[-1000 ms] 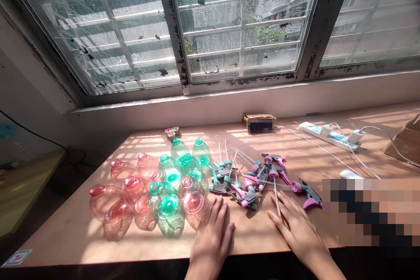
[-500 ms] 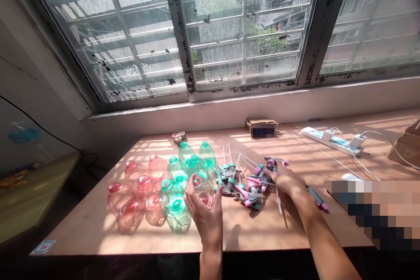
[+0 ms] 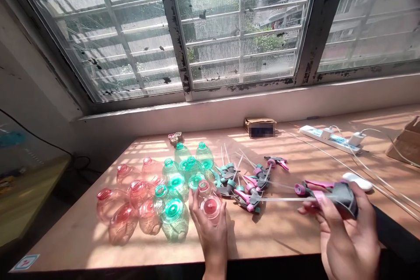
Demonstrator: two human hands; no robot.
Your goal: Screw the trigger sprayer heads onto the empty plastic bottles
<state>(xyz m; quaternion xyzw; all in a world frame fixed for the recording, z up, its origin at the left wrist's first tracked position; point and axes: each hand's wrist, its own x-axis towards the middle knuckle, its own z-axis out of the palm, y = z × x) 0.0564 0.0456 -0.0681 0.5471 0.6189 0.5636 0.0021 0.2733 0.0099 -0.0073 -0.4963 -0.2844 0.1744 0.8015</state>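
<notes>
My left hand [image 3: 211, 232] is wrapped round a clear pinkish spray bottle [image 3: 211, 192] with an uncapped neck, upright at the table's front. At the right, my right hand [image 3: 348, 232] grips a grey and pink trigger spray head [image 3: 343, 197] above the table, its thin clear tube pointing left. Another pink collar [image 3: 299, 189] shows just behind the fingers; I cannot tell whether it belongs to a second head in the hand. Between the hands lies a pile of trigger spray heads [image 3: 251, 194] in grey, pink and teal with tubes.
Left of my left hand stand several green bottles [image 3: 170, 208] and several pinkish-red bottles [image 3: 123, 223], all uncapped. A single spray head [image 3: 277, 162] lies behind the pile. Farther back are a small cardboard box [image 3: 260, 122], a power strip [image 3: 330, 138] with cables and a white mouse [image 3: 357, 180].
My right hand has moved from the pile toward the front right, lifting a spray head. The left hand has closed round the clear bottle. The view has shifted slightly.
</notes>
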